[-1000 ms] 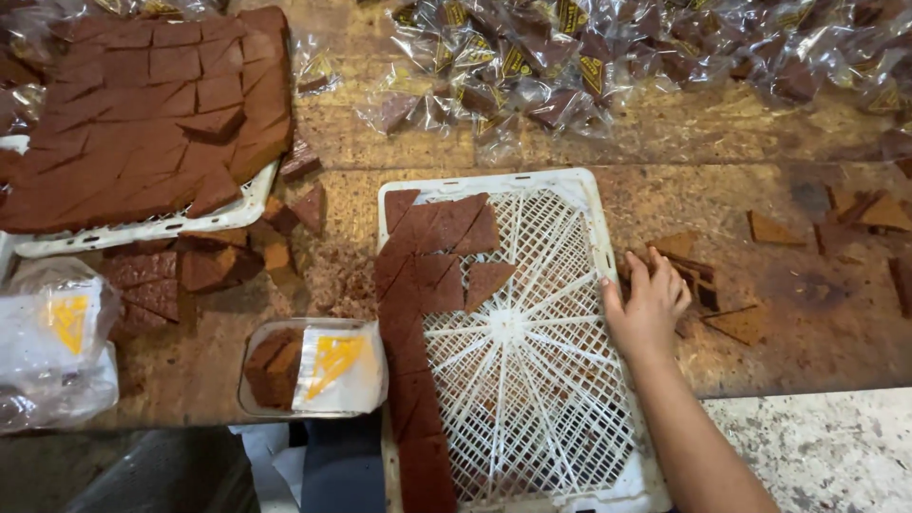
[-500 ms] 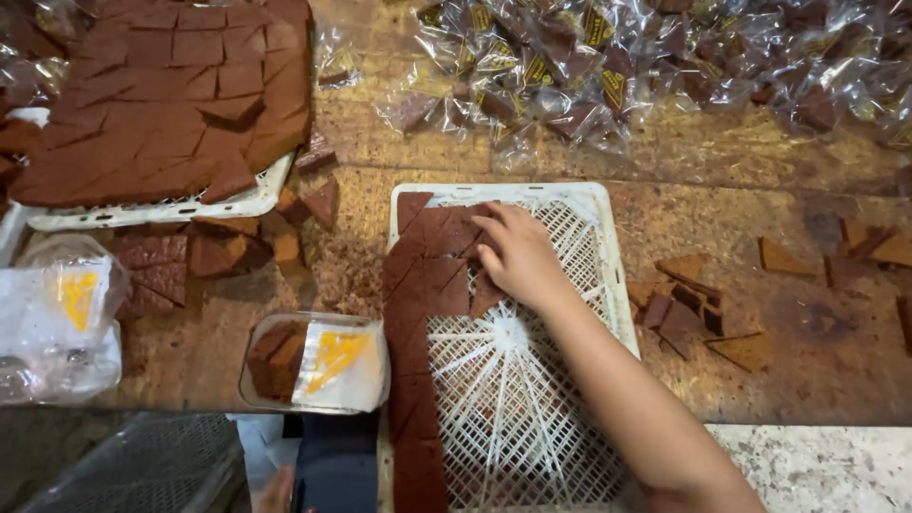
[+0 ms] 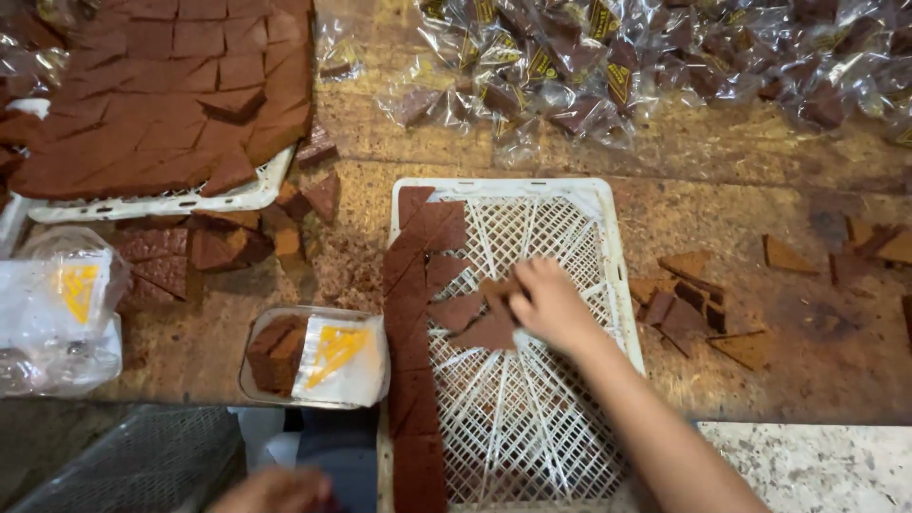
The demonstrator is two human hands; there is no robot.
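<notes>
At the centre of the head view, your right hand (image 3: 551, 306) reaches in from the lower right, forearm running diagonally up across the white lattice tray (image 3: 570, 204). The fingers are curled down with the fingertips on a brown triangular cake piece (image 3: 486, 331) lying on the tray's mesh; whether they pinch it or only press on it you cannot tell. That piece sits just left of and under your fingertips, beside a column of flat brown slices (image 3: 410, 380) laid down the tray's left edge. Your left hand (image 3: 275, 492) shows only as a blur at the bottom edge, left of centre, and how far it is open cannot be told. Just above it on the counter (image 3: 741, 190) rests a clear packet (image 3: 318, 356) with brown pieces and a yellow-marked label. Loose brown offcuts (image 3: 693, 304) lie right of the tray, near your wrist. A slab of cut brown cake (image 3: 161, 95) fills the upper left, and wrapped packets (image 3: 608, 66) heap along the top.
</notes>
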